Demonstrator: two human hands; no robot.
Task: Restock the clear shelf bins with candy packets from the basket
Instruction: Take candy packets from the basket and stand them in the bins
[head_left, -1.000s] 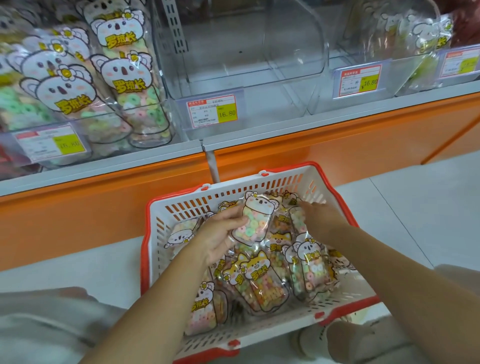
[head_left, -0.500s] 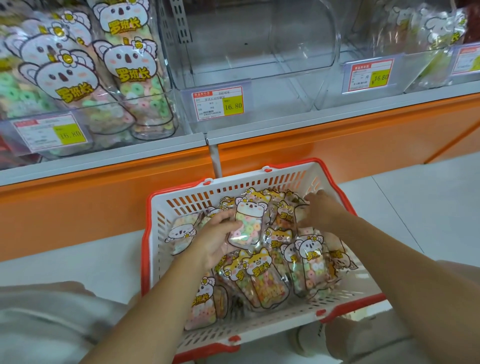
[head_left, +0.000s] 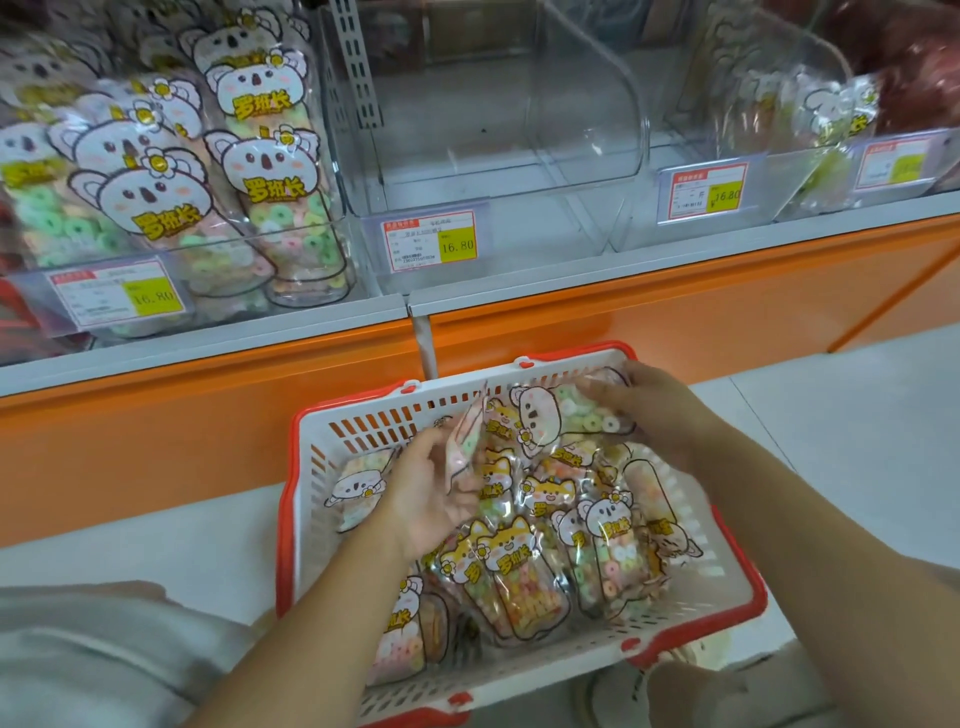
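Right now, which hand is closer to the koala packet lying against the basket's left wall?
Left. The left hand, pinching an upright packet, sits just right of that koala packet; the right hand grips a sideways packet at the basket's far right corner.

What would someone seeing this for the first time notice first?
The red-and-white basket on the floor, heaped with bright candy packets, draws the eye: the right hand grips a koala packet in it, the left hand holds a second packet. Above, the middle clear bin stands empty beside a full bin on its left.
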